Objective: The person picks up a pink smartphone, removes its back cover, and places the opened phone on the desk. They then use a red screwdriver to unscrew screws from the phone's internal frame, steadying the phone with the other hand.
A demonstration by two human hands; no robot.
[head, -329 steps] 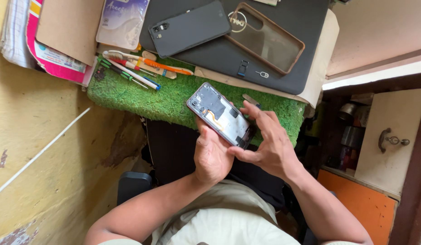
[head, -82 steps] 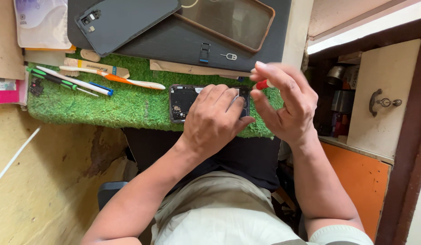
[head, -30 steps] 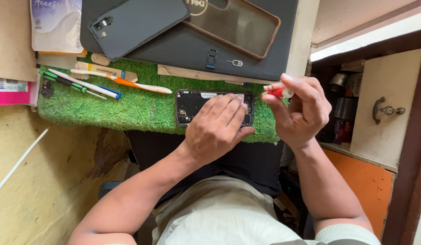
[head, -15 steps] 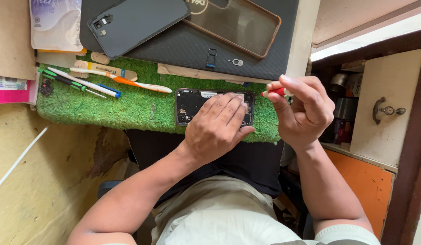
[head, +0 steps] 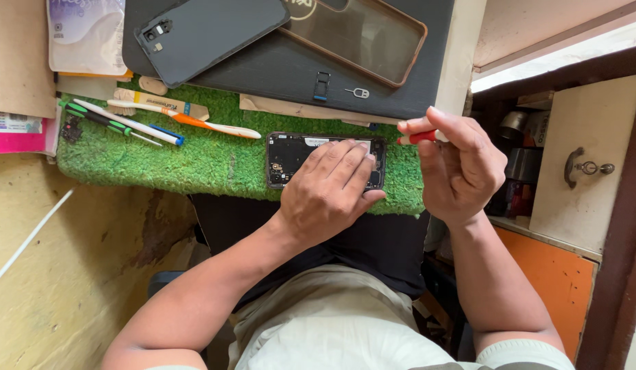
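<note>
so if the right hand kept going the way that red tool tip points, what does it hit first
The right hand holds a red-handled tool pointing left. Straight on, it would probably meet the opened phone's top edge or the left hand's fingertips first, though height above the green mat is unclear.

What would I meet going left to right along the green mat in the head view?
Green-handled tools → toothbrush → opened phone under the left hand → red-handled tool pinched in the right hand, all over the green mat.
</note>
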